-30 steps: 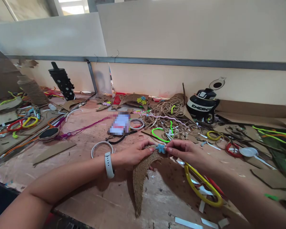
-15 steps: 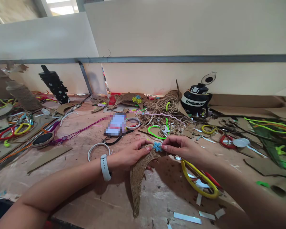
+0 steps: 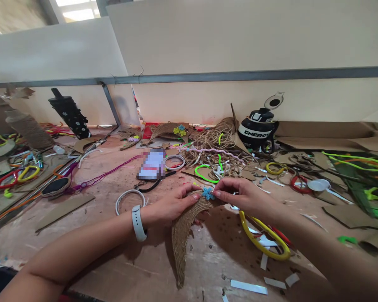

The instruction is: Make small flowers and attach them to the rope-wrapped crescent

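A crescent-shaped piece wrapped in jute twine (image 3: 183,235) lies on the worktable in front of me, its tip pointing up. My left hand (image 3: 170,206), with a white watch band on the wrist, grips the upper end of the crescent. A small blue flower (image 3: 208,193) sits at that tip. My right hand (image 3: 239,196) pinches the flower with thumb and forefinger against the crescent. A yellow loop (image 3: 261,235) lies under my right wrist.
A tangle of jute cord (image 3: 217,142), green and pink pipe cleaners, a black bottle (image 3: 258,134), a phone (image 3: 151,164), white rings (image 3: 127,197), cardboard scraps and white paper strips (image 3: 248,287) litter the table. A dark flask (image 3: 69,113) stands at the back left by the partition.
Both hands stay on the crescent and flower with almost no movement. The view has shifted slightly left and down.
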A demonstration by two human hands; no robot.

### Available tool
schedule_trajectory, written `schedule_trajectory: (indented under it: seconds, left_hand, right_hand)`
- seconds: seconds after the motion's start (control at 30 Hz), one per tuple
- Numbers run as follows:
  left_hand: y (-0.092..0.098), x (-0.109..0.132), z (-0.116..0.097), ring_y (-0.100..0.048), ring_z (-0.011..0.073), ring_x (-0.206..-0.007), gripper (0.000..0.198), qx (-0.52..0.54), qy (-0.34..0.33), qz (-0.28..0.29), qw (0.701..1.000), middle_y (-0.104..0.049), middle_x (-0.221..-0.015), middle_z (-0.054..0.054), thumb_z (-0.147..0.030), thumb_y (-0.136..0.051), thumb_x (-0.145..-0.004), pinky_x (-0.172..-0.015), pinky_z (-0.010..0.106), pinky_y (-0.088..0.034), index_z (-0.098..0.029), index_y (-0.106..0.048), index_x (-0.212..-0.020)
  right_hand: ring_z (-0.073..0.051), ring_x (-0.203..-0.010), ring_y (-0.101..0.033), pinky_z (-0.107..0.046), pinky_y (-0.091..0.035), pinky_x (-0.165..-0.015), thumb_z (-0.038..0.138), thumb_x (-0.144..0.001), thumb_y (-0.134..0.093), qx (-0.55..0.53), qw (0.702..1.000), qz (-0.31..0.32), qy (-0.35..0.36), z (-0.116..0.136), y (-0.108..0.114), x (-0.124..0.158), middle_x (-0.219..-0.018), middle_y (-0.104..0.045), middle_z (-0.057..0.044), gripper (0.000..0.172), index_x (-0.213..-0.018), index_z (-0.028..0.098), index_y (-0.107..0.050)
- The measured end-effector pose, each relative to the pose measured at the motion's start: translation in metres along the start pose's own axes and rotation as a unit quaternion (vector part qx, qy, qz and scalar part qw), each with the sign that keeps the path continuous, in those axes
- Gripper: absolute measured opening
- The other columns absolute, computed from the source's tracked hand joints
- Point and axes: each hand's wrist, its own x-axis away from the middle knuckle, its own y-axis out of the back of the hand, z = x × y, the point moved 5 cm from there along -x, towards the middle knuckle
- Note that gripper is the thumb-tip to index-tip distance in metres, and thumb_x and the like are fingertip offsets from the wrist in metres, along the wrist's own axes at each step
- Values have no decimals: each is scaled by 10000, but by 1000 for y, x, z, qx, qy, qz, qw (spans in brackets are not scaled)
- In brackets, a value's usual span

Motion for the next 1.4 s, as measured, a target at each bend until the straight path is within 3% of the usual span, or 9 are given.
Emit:
schedule_trajectory:
  seconds: [0.37, 0.5, 0.63, 0.8, 0.9, 1.03, 1.27, 1.33, 1.4]
  left_hand:
    - [-1, 0, 1, -577, 111, -680, 362, 10, -8, 7, 1000, -610, -909, 15, -428, -681, -800, -648, 284, -517, -213, -536, -1052]
    - [-2, 0, -1, -566, 114, -700, 364, 4, -20, 6, 1000, -592, -912, 12, -436, -671, -802, -645, 295, -531, -216, -526, -1053]
    - [-5, 1, -4, -568, 126, -733, 390, -23, -43, 16, 999, -579, -931, 18, -465, -659, -801, -647, 301, -531, -213, -527, -1068]
    - [-4, 1, -10, -584, 151, -791, 327, -70, -54, -2, 996, -605, -928, 22, -448, -614, -832, -711, 293, -484, -201, -545, -1035]
    - [-2, -1, -22, -547, 156, -844, 268, -190, -104, -53, 975, -609, -888, 20, -434, -555, -866, -738, 261, -438, -168, -591, -881]
    - [-8, -8, -32, -484, 147, -746, 369, -348, -143, -48, 926, -570, -769, 22, -452, -459, -905, -648, 243, -388, -146, -597, -752]
    - [-14, -6, -39, -362, 115, -622, 379, -452, -216, -93, 861, -412, -613, -19, -389, -453, -904, -573, 240, -282, -164, -469, -600]
    - [-13, -5, -38, -368, 118, -628, 373, -452, -220, -99, 859, -422, -615, -15, -385, -454, -903, -581, 242, -288, -165, -468, -601]
    - [-11, -6, -37, -381, 119, -633, 362, -421, -213, -102, 876, -441, -623, -12, -390, -453, -903, -592, 239, -306, -163, -483, -622]
  right_hand:
    - [-153, -576, -462, -277, -332, -525, 494, -754, -637, 54, 998, -34, 18, -4, 4, -1, -592, -525, 22, 284, -686, 227, -569]
    - [-168, -643, -511, -288, -388, -576, 486, -742, -659, 55, 996, -72, 25, 1, 8, 0, -691, -584, -4, 284, -785, 218, -574]
    - [-195, -789, -587, -307, -445, -686, 526, -758, -650, -21, 1000, 10, 15, 5, -1, 1, -875, -658, -59, 380, -920, 183, -624]
    - [-167, -755, -572, -289, -429, -681, 562, -756, -655, -74, 992, 105, 15, -1, -10, -1, -808, -647, -28, 425, -887, 158, -667]
    - [-145, -695, -536, -273, -410, -646, 570, -752, -659, -73, 991, 111, 20, -5, -12, -3, -744, -613, -8, 421, -840, 158, -663]
    - [-136, -653, -493, -263, -386, -607, 573, -757, -648, -60, 992, 103, 38, -7, -15, -3, -692, -562, 11, 415, -813, 161, -645]
    - [-118, -617, -437, -243, -338, -553, 535, -766, -654, -35, 994, 71, 71, 1, -15, -2, -647, -511, 29, 375, -772, 160, -641]
    - [-117, -615, -444, -244, -343, -553, 545, -743, -674, -51, 994, 68, 67, 1, -15, -3, -646, -525, 27, 390, -770, 157, -650]
    - [-115, -615, -465, -244, -356, -561, 552, -718, -697, -80, 993, 75, 52, 0, -13, -4, -657, -546, 23, 403, -773, 155, -652]
